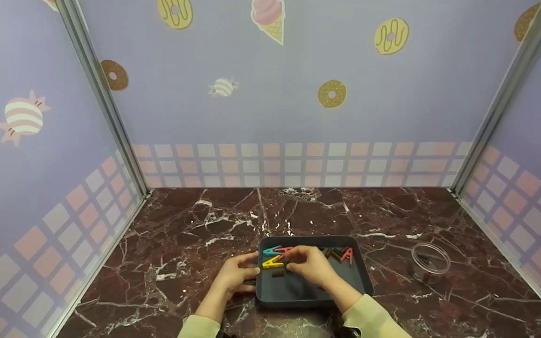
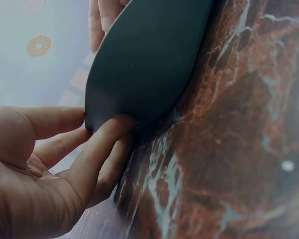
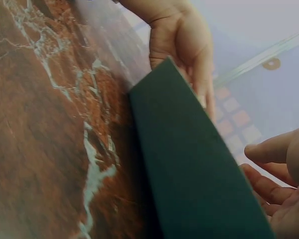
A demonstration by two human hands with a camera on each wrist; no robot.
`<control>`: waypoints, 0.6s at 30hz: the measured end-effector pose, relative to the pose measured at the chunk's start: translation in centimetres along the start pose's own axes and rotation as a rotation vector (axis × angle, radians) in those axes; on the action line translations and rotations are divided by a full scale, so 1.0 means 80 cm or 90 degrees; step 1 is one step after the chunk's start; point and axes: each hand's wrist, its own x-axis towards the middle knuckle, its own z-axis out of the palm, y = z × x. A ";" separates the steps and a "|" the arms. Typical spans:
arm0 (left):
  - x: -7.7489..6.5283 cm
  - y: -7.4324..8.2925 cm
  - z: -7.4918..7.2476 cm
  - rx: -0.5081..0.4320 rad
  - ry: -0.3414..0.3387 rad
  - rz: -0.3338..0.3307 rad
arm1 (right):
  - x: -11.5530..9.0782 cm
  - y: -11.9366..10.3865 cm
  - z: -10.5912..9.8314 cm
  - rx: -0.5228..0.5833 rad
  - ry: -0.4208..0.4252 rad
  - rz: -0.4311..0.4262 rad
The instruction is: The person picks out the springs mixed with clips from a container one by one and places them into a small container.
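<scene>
A dark grey rectangular tray [image 1: 315, 303] lies on the table in front of me. My left hand [image 1: 233, 274] touches its left side, thumb at the rim; in the left wrist view, fairly straight fingers [image 2: 102, 154] rest against the outer wall. Over the tray's left half hovers my right hand [image 1: 313, 267], thumb and index finger bent and apart, with nothing visible between them. Beside these fingers lie a yellow clothespin [image 1: 273, 265], a teal clothespin [image 1: 270, 251] and a red clothespin [image 1: 282, 250], partly hidden. Another red clothespin [image 1: 347, 254] lies at the tray's right.
Small dark ridged pieces [image 1: 334, 253] lie along the tray's back, and one dark ridged piece [image 1: 277, 273] near its left side. A clear round plastic container [image 1: 432, 277] stands right of the tray, something dark inside. Patterned walls enclose the marbled table [image 1: 181, 234].
</scene>
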 end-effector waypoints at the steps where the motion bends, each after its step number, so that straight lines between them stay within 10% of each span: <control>1: 0.000 0.000 0.000 -0.001 0.000 -0.001 | 0.001 0.000 0.003 0.003 -0.003 0.000; 18: -0.001 0.000 0.000 -0.008 -0.006 -0.001 | 0.004 -0.007 0.031 -0.135 -0.041 -0.021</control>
